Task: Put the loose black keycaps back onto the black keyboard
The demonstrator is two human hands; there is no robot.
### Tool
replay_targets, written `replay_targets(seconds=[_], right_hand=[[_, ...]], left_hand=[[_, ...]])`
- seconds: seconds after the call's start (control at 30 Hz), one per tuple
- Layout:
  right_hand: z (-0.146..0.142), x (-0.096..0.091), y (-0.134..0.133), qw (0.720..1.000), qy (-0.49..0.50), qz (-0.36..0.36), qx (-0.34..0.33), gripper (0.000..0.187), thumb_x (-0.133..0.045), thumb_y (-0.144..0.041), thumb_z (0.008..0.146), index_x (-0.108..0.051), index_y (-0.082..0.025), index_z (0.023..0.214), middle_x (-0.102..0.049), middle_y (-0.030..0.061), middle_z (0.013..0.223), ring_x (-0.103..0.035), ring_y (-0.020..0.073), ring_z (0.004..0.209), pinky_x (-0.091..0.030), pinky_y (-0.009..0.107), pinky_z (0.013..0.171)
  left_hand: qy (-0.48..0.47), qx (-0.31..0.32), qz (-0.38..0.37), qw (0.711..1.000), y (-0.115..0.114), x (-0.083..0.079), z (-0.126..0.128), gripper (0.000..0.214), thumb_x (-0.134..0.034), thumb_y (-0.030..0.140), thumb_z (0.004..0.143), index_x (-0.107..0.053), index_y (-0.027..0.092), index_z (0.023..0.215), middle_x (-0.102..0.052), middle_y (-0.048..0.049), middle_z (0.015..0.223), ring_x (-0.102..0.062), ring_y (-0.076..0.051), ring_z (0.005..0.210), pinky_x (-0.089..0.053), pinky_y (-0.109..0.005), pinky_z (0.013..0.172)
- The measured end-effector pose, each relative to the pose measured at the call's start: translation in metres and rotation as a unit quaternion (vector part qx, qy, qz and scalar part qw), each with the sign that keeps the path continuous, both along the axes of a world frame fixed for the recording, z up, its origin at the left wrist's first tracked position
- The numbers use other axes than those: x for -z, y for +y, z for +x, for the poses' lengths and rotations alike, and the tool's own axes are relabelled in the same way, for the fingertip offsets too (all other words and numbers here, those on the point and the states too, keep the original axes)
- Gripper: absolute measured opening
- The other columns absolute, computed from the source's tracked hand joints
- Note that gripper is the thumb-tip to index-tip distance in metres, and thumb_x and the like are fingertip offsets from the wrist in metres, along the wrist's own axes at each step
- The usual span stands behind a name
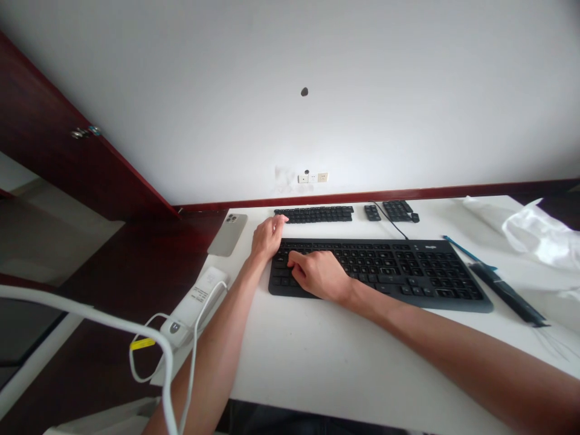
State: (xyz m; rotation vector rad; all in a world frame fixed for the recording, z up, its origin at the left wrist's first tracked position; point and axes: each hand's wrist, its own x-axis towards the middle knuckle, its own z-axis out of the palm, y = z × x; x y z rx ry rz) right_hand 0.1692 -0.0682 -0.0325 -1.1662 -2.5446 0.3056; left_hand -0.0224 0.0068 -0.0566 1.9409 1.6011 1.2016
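A black keyboard (408, 272) lies across the white desk (317, 356). My right hand (319, 273) rests on its left end, fingers curled into a pinch over the keys; what they hold is hidden. Palm down at the keyboard's top-left corner lies my left hand (268, 235), its fingers stretched out toward a row of loose black keycaps (313, 214) lined up behind the keyboard. Two smaller groups of keycaps (392, 211) sit further right at the back.
A phone (228, 234) lies face down at the desk's left edge. A white power strip (197, 302) with a white cable overhangs the front-left corner. A long black strip (507, 293) and crumpled white plastic (539, 235) sit right of the keyboard.
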Motion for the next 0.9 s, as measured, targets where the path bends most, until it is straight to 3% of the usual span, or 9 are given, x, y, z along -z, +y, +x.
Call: replay_targets(seconds=[0.17,0.33,0.57,0.73,0.9], right_hand=[[-0.001,0.000,0.001,1.000,-0.003,-0.004,0.003,0.020,-0.051,-0.019,0.094,-0.068,-0.024,0.104,-0.078,0.0024,0.086,-0.072,0.0199,0.072,-0.036,0.028,0.062],[-0.001,0.000,0.001,1.000,-0.004,-0.007,0.003,0.021,-0.049,-0.020,0.095,-0.068,-0.024,0.104,-0.078,0.0015,0.086,-0.072,0.0197,0.072,-0.034,0.028,0.062],[0.000,0.000,0.002,1.000,-0.002,-0.008,0.006,0.019,-0.050,-0.020,0.095,-0.067,-0.025,0.103,-0.078,0.0008,0.085,-0.072,0.0199,0.071,-0.031,0.029,0.061],[0.000,0.001,0.001,1.000,0.005,-0.004,0.004,0.020,-0.050,-0.020,0.094,-0.067,-0.026,0.103,-0.078,0.0003,0.083,-0.071,0.0195,0.070,-0.029,0.029,0.060],[0.000,0.001,0.001,1.000,0.008,-0.001,0.003,0.020,-0.050,-0.019,0.094,-0.067,-0.026,0.103,-0.078,0.0001,0.082,-0.071,0.0195,0.069,-0.030,0.029,0.060]], left_hand=[[0.082,0.002,-0.035,0.996,-0.001,-0.003,0.002,0.044,-0.038,0.048,0.105,-0.073,0.028,0.122,-0.073,-0.0090,0.115,-0.065,-0.026,0.111,-0.045,-0.036,0.101],[0.153,-0.023,-0.046,0.987,-0.002,-0.005,0.004,0.055,-0.025,0.048,0.108,-0.074,0.027,0.120,-0.073,-0.0083,0.117,-0.066,-0.025,0.114,-0.045,-0.035,0.104],[0.216,-0.073,-0.028,0.973,-0.008,-0.013,-0.001,0.026,-0.053,0.040,0.098,-0.076,0.027,0.098,-0.073,-0.0054,0.094,-0.067,-0.023,0.089,-0.047,-0.032,0.080],[0.187,-0.092,-0.019,0.978,-0.006,-0.014,-0.010,0.027,-0.060,0.027,0.092,-0.072,0.026,0.116,-0.072,-0.0040,0.093,-0.066,-0.021,0.084,-0.046,-0.031,0.078],[0.149,-0.089,-0.063,0.983,-0.001,-0.007,-0.015,0.026,-0.062,0.039,0.092,-0.075,0.027,0.110,-0.074,-0.0042,0.095,-0.065,-0.021,0.081,-0.045,-0.032,0.076]])
